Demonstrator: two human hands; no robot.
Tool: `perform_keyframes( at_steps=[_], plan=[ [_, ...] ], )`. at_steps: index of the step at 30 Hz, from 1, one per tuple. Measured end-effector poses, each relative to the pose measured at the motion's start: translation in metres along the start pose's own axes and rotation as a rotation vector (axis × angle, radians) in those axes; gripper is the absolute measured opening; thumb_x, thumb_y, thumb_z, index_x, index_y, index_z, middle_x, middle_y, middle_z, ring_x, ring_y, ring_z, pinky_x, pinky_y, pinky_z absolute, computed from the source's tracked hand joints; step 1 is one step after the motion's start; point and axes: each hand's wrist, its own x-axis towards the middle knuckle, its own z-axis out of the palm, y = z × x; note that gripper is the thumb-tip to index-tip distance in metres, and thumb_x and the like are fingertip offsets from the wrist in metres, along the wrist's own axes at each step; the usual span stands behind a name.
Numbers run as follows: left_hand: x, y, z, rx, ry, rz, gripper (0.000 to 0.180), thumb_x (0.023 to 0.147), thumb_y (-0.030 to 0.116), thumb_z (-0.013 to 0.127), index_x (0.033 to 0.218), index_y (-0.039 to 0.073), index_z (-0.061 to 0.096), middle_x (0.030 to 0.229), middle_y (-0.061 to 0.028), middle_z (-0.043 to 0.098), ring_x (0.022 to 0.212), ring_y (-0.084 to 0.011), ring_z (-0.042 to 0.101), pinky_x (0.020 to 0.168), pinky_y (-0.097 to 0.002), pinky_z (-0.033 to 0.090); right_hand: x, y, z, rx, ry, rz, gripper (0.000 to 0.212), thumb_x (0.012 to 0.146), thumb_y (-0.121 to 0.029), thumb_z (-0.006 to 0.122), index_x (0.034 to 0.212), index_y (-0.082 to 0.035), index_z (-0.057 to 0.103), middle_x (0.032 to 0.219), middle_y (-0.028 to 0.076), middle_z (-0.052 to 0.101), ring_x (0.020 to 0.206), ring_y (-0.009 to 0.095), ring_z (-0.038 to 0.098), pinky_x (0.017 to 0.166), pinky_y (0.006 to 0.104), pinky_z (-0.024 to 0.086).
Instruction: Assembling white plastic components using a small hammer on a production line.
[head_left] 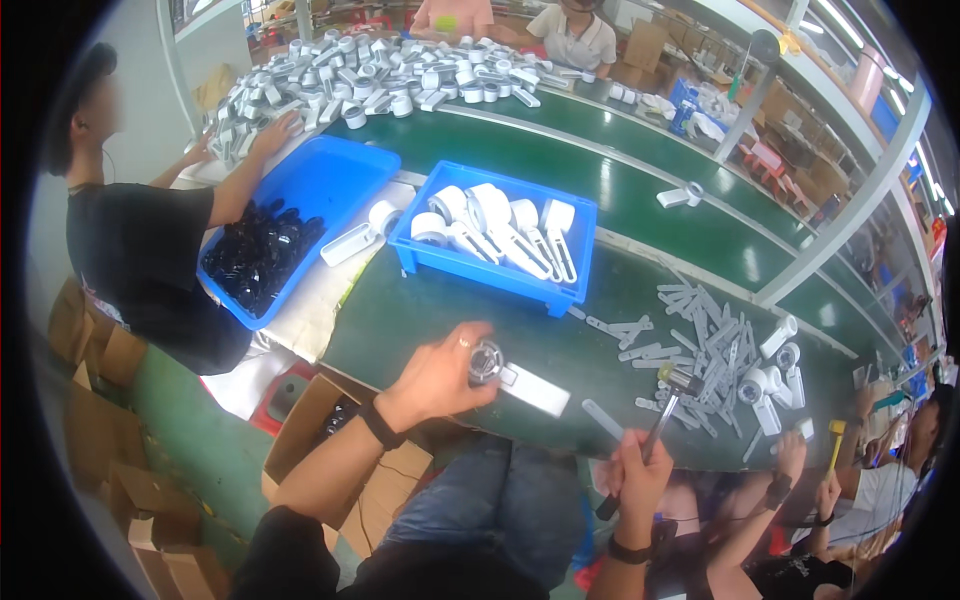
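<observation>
My left hand (437,372) is closed around the round head of a white plastic housing (538,391), near the front edge of the green bench. The housing's flat handle points right, and its round opening faces up. My right hand (640,468) grips a small hammer (680,380) by its dark handle, head raised over the bench. That head is metallic with a yellowish face. Beside the right fingertips is a flat grey strip (602,418); I cannot tell whether the fingers touch it. A heap of similar grey strips (705,345) lies to the right.
Ahead stands a blue crate (500,272) of white housings. A blue tray (345,165) with black parts (262,258) is left, by a person in black (150,250). Several housings (768,385) lie right. Beyond are a conveyor (640,195) and a large housing pile (370,75). Another person's hand (790,455) is right.
</observation>
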Motion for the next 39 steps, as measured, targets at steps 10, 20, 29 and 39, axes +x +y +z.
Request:
perform_keyframes(
  at_steps=[10,20,29,39],
  plan=[
    [0.041,-0.016,0.034,0.034,0.010,0.306,0.046,0.094,0.032,0.081,0.129,0.003,0.073,0.135,-0.0183,0.069,0.133,-0.0386,0.059,0.115,-0.0500,0.046,0.025,-0.018,0.046,-0.361,-0.128,-0.004,0.023,0.103,-0.015,0.073,0.122,-0.001,0.078,0.079,0.000,0.074,0.061,0.002,0.054,0.055,0.0222,0.040],
    [0.018,-0.015,0.042,-0.090,0.005,0.323,0.060,0.082,0.017,0.089,0.138,0.009,0.069,0.126,-0.0157,0.069,0.123,-0.0378,0.063,0.107,-0.0491,0.051,0.041,-0.001,0.062,-0.630,-0.250,-0.126,0.021,0.100,-0.016,0.075,0.117,-0.005,0.081,0.070,0.003,0.071,0.066,0.006,0.062,0.063,0.0280,0.050],
    [0.030,-0.023,0.036,0.318,-0.090,0.734,0.040,0.084,0.016,0.074,0.124,0.017,0.077,0.125,-0.0023,0.074,0.121,-0.0231,0.066,0.110,-0.0466,0.051,0.061,-0.036,0.075,-0.709,-0.311,0.098,0.029,0.097,-0.016,0.076,0.124,-0.005,0.079,0.065,-0.002,0.066,0.058,0.003,0.053,0.052,0.0256,0.037],
    [0.034,-0.021,0.035,0.358,-0.144,0.747,0.049,0.079,0.013,0.073,0.128,0.016,0.076,0.126,-0.0021,0.073,0.118,-0.0225,0.067,0.110,-0.0462,0.050,0.063,-0.024,0.068,-0.559,-0.274,0.394,0.040,0.103,-0.028,0.073,0.134,-0.004,0.073,0.066,0.004,0.069,0.046,0.008,0.053,0.044,0.0262,0.039]
  ],
)
